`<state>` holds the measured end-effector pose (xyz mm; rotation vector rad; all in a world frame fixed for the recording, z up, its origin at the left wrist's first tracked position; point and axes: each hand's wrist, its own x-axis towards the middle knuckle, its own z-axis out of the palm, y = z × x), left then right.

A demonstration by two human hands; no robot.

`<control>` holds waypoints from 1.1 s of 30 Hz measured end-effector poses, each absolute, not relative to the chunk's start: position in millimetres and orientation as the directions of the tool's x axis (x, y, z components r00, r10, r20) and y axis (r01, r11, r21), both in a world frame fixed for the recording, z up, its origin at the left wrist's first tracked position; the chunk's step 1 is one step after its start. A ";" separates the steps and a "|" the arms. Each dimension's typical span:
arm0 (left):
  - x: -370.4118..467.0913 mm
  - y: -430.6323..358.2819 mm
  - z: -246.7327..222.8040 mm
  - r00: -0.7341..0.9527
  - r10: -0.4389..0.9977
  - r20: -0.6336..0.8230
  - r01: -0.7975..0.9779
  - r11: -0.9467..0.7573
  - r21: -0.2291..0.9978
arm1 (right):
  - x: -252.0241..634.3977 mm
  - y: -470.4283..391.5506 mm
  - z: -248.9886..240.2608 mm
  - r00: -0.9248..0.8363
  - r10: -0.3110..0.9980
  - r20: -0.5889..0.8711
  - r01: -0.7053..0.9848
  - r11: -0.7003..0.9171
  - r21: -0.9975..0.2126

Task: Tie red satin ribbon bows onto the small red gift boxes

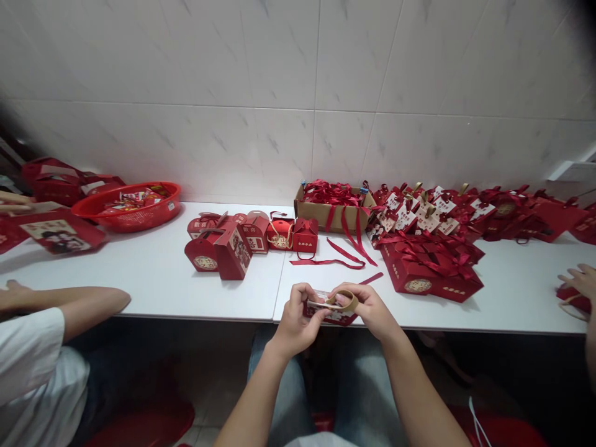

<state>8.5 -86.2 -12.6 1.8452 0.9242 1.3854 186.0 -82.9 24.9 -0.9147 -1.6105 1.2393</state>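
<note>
At the table's front edge, in the head view, my left hand (300,320) is closed on the left end of a small red gift box (341,318) with a printed picture on its side. A loop of gold ribbon (356,302) curls at the box's top. My right hand (372,308) pinches this ribbon at the right end of the box. My fingers hide part of the box's top. Just behind the box, a dark red strip (371,279) lies on the table.
Red gift boxes (235,251) stand left of centre. A cardboard box (311,214) holds red ribbons, some trailing out. Finished-looking boxes (433,273) with bows crowd the right. A red basket (161,217) holds packets. Co-workers' arms (88,304) and a hand (580,282) flank me.
</note>
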 end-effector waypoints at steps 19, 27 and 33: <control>8.0 -86.9 -11.9 0.166 0.819 0.549 0.270 -0.574 0.774 | 191.2 -86.6 19.8 -0.411 0.796 0.445 0.137 0.536 -0.833; 8.0 -86.6 -1.1 0.253 0.681 0.687 0.356 -0.726 0.588 | 196.1 -91.9 17.2 -0.402 0.747 0.530 0.163 0.628 -0.761; 6.6 -84.0 2.8 0.289 0.664 0.690 0.294 -0.747 0.596 | 193.7 -91.7 4.6 -0.292 0.743 0.602 0.142 0.656 -0.741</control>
